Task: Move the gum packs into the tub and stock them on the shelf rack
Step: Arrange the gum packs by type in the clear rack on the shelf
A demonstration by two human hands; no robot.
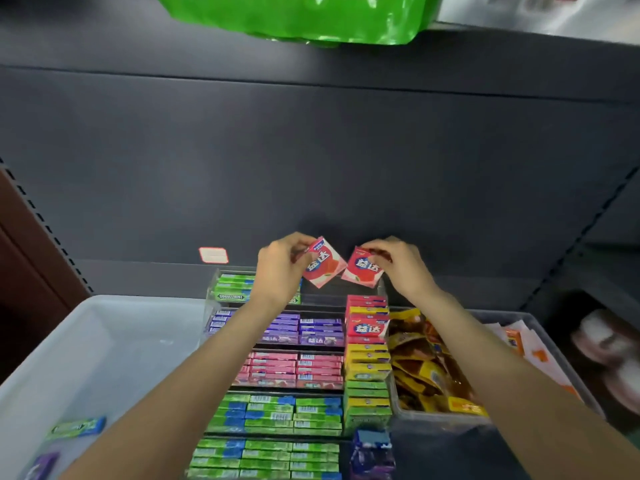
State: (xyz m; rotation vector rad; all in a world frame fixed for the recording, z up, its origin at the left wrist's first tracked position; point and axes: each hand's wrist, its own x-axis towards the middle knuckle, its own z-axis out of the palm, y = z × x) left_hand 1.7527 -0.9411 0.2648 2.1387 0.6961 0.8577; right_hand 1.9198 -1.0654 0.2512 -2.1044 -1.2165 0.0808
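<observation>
1. Above the back of the clear rack (212, 289), two hands meet in front of the dark shelf wall (311, 161), each holding one pack.
2. Left hand (278, 266): its fingers curl round one red-and-pink gum pack (323, 265), tilted on a corner.
3. Right hand (403, 263): its fingertips pinch a second red gum pack (362, 268), also tilted; the two packs' lower corners come very close, and I cannot tell whether they touch.
4. Below the hands the rack steps toward me in five tiers that I can count: green packs (230, 289) at the back, then purple packs (320, 332), pink packs (294, 370), and two tiers of green-and-blue packs (277, 415), the nearest one cut by the frame edge.
5. Along the rack's right side runs one column of small boxes (367, 355): red at the back, yellow in the middle, green nearer me. A blurred purple-and-blue box (372, 452) sits nearest.
6. Left of the rack stands one white tub (104, 341). Two loose packs lie in its near corner: one green-and-blue pack (78, 427) and one purple pack (43, 465), partly cut off.
7. Right of the rack sits one grey bin (571, 368) heaped with yellow-and-brown snack sachets (426, 365); too many overlap to count.
8. One small red-bordered label (213, 255) sticks to the back wall, and one green bag (294, 15) hangs over the shelf above.
</observation>
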